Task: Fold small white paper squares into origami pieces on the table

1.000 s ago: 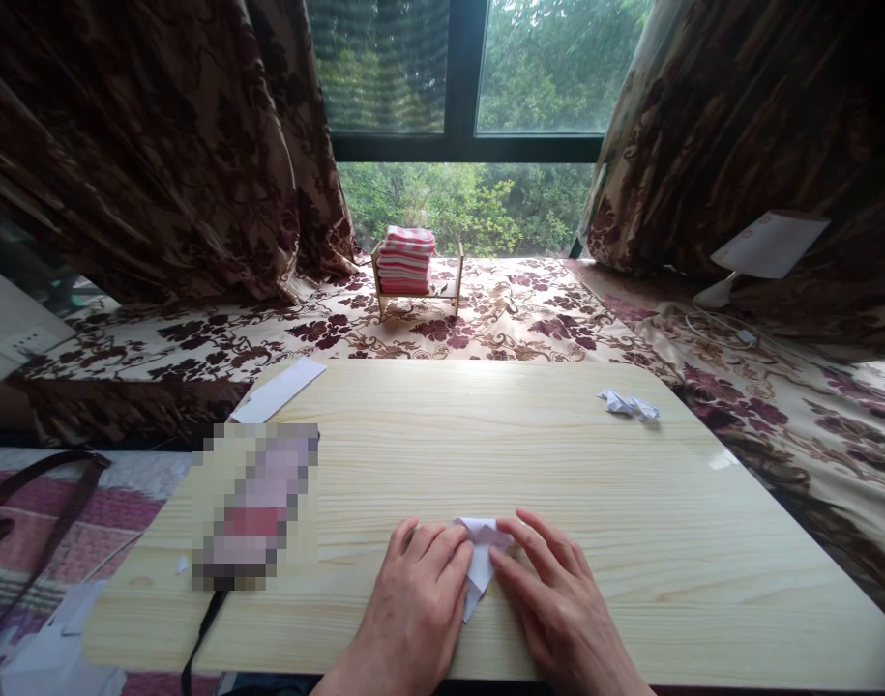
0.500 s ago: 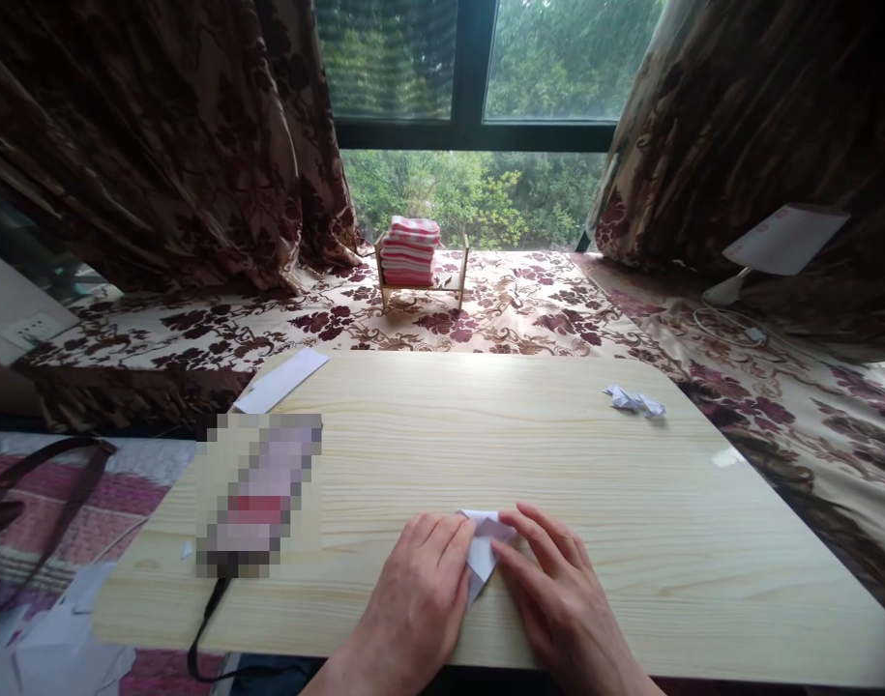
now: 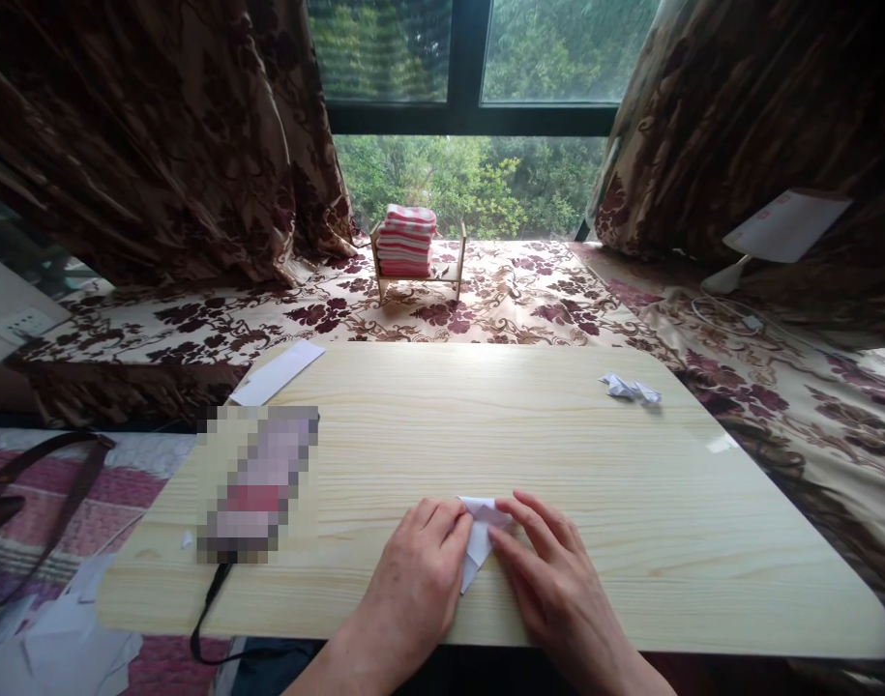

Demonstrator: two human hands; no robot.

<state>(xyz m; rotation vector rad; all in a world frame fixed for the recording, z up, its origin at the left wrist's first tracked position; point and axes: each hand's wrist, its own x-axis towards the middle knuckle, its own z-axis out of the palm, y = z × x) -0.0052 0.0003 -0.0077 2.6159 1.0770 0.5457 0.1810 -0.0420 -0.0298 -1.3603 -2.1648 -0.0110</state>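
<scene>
A small folded piece of white paper (image 3: 478, 543) lies on the pale wooden table (image 3: 413, 425) near its front edge, narrowing to a point toward me. My left hand (image 3: 424, 565) grips the paper's left side, fingers curled and pressed together over it. From the right, my right hand (image 3: 554, 561) holds the paper's other edge between thumb and index finger. The fingers cover both side edges of the paper.
Two small folded paper pieces (image 3: 631, 389) lie at the back right of the table. A white paper strip (image 3: 279, 372) is at the back left, above a blurred-out device with a black cable (image 3: 211, 604). Loose paper sheets (image 3: 57, 638) lie at lower left.
The whole view has shifted slightly, with the scene sitting a little higher in the picture. My left fingers have curled in more on the paper; my right hand looks nearly unchanged.
</scene>
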